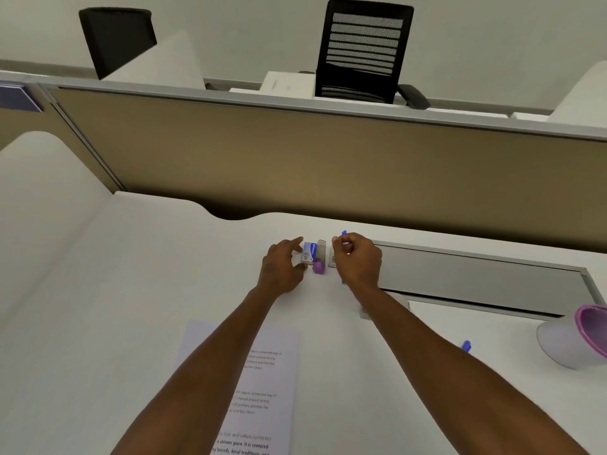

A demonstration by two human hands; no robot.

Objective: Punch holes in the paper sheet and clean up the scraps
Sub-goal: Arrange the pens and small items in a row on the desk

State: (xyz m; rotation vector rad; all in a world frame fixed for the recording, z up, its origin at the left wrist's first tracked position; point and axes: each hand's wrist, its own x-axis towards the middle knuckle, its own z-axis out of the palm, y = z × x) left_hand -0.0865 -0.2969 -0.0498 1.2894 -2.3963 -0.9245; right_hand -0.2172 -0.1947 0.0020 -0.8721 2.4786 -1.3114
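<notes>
- Both arms reach to mid-frame, where a small blue-and-white box (pixel 309 252) sits on the white desk (pixel 98 290), far from the printed paper sheet (pixel 262 382) at the bottom centre.
- Left hand (pixel 282 267): fingers spread partly open around the box's left side, thumb and forefinger touching or almost touching it; a firm grip isn't visible.
- Right hand (pixel 356 261): fingers curled in, apparently pinching something blue (pixel 344 234) that pokes out above the knuckles; can't tell what it is. A pale packet (pixel 331 257) lies just beside it.
- Purple rounded item (pixel 318 267) sits between the hands, touching the box's lower edge; possibly the punch, too small to be sure.
- Step judged: getting the punch tool out. The task has barely begun and the sheet is unpunched.
- To do it well: steady the box with the left hand, pull with the right, then bring the tool down to the sheet's edge.
- Container: pink-rimmed white cup (pixel 571 343) tipped at right edge, contents not visible; likely scrap bin.
- Blue pen (pixel 466 345) lies near it.
</notes>
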